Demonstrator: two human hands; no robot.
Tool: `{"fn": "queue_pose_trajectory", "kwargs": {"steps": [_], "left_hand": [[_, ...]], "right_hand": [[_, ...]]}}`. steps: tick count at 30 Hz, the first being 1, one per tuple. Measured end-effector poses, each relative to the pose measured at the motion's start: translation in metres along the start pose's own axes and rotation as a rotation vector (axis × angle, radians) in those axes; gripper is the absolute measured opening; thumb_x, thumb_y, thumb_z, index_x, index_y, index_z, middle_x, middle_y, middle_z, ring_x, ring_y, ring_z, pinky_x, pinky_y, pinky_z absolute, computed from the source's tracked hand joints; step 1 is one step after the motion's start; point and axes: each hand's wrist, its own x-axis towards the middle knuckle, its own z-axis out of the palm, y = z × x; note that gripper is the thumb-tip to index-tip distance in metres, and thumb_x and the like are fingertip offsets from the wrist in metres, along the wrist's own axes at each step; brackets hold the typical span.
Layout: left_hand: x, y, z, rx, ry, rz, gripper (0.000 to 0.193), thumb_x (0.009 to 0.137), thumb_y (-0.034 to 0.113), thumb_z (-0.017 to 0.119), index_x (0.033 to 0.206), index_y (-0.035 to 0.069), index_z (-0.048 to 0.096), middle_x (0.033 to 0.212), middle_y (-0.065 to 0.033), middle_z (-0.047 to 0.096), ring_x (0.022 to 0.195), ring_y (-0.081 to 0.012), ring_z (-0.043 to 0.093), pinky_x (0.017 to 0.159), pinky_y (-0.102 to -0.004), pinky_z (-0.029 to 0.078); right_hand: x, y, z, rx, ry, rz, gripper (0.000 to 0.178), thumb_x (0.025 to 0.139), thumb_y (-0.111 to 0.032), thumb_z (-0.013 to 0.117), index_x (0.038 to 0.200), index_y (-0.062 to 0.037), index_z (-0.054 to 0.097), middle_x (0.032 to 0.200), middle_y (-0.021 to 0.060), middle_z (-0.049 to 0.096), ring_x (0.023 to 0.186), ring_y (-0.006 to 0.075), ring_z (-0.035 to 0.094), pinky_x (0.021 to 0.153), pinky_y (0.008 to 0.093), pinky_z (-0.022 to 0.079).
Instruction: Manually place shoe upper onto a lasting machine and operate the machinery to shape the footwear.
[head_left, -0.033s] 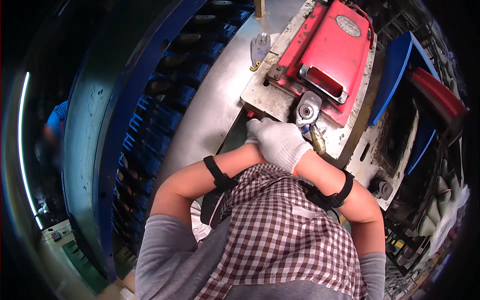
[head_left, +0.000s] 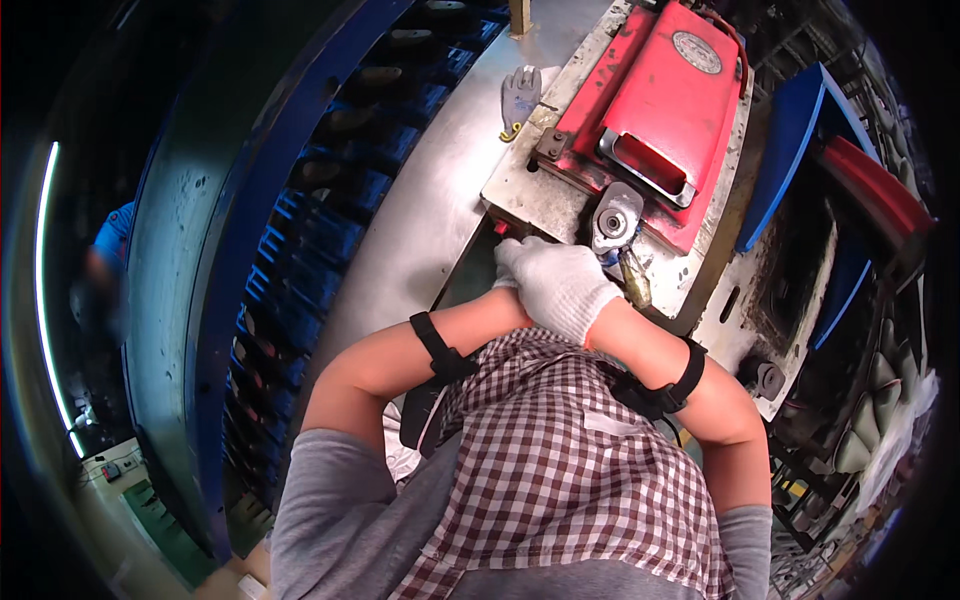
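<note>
Your right hand (head_left: 566,284) is partly hiding your left hand (head_left: 507,262) near the frame's middle; I cannot tell if they are pinching anything. The red machine (head_left: 672,105) is sitting close by, upper right.

Before us a smooth silver metal tabletop (head_left: 420,220) carries a grey work glove (head_left: 520,92), lying flat with its yellow-edged cuff toward us, just beside a worn, stained off-white base plate (head_left: 530,195). On that plate we see a red metal housing (head_left: 680,90) and, near its front opening, a silver fitting with a round centre (head_left: 615,218). To our right, a second scuffed pale plate (head_left: 735,330) bears a dark round knob (head_left: 768,378) near its lower corner.
</note>
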Motion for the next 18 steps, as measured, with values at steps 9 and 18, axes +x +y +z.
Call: {"fn": "queue_pose_trajectory", "kwargs": {"steps": [9,18], "left_hand": [[-0.003,0.003,0.035,-0.067,0.149,0.03,0.036,0.102,0.03,0.051,0.132,0.013,0.061,0.133,-0.0119,0.062,0.125,-0.0217,0.061,0.097,-0.0357,0.051],[0.001,-0.005,0.035,-0.087,0.093,0.023,0.039,0.101,0.03,0.051,0.134,0.012,0.061,0.136,-0.0128,0.062,0.127,-0.022,0.061,0.098,-0.0359,0.051]], "right_hand": [[0.001,0.033,0.015,1.296,-0.273,0.268,0.039,0.086,-0.006,0.063,0.124,0.0015,0.06,0.113,0.0192,0.072,0.111,0.0294,0.071,0.093,0.0401,0.055],[-0.003,0.026,0.012,0.225,-0.246,0.119,0.041,0.081,-0.018,0.078,0.118,-0.0055,0.064,0.105,0.0217,0.072,0.101,0.0392,0.071,0.087,0.0466,0.056]]}}
